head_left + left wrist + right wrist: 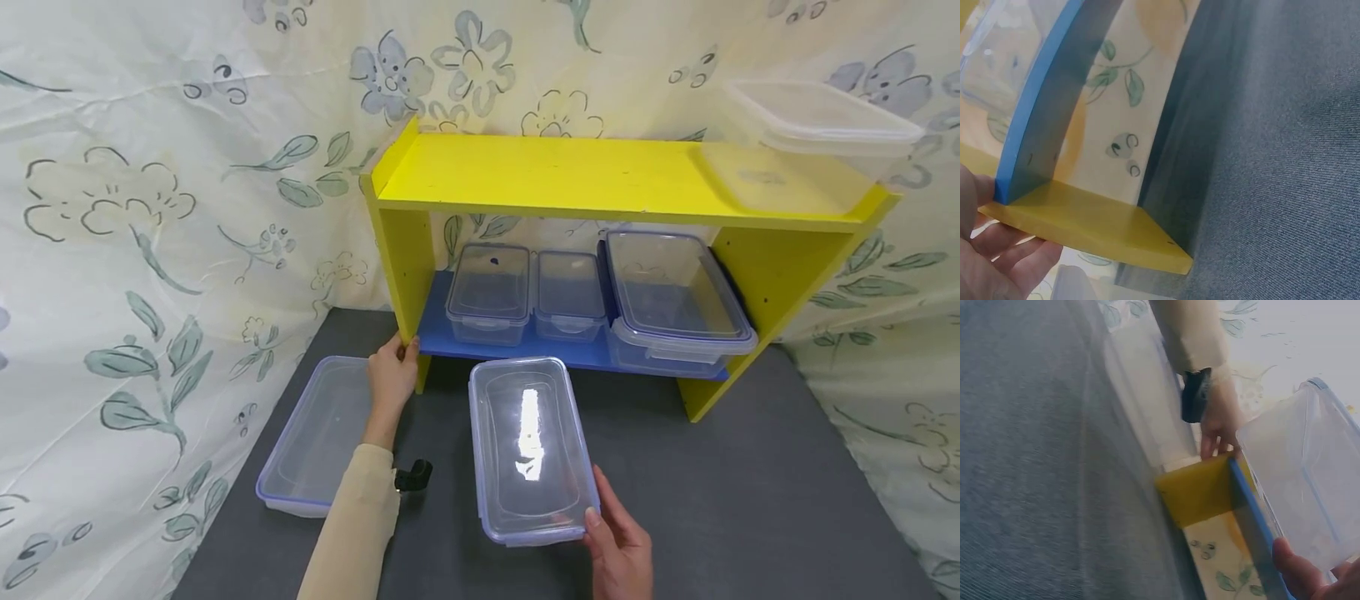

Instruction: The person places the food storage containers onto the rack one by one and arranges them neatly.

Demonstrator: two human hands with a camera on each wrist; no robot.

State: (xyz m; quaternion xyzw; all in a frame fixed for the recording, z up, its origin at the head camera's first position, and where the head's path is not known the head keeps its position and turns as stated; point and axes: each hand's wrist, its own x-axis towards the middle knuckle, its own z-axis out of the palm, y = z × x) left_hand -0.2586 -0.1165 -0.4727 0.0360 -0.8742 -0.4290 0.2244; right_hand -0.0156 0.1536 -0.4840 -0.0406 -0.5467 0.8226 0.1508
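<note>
My left hand [392,375] grips the left side board of a yellow shelf unit [405,275], where the blue lower shelf [442,342] meets it. In the left wrist view its thumb is at the blue edge and its fingers [1034,265] lie along the outside of the yellow board. With my right hand [621,542] I hold a clear plastic food container [498,450] with a blue-rimmed lid by its near right corner. The thumb is on the lid's edge. The container is tilted in front of the blue shelf, and light glares off its lid.
Three clear lidded containers stand on the blue shelf: a medium one [491,287], a small one [570,292] and a large one [675,292]. Another clear container [817,137] sits on top at the right. A blue-rimmed clear container [315,425] lies on the dark table [750,500], left.
</note>
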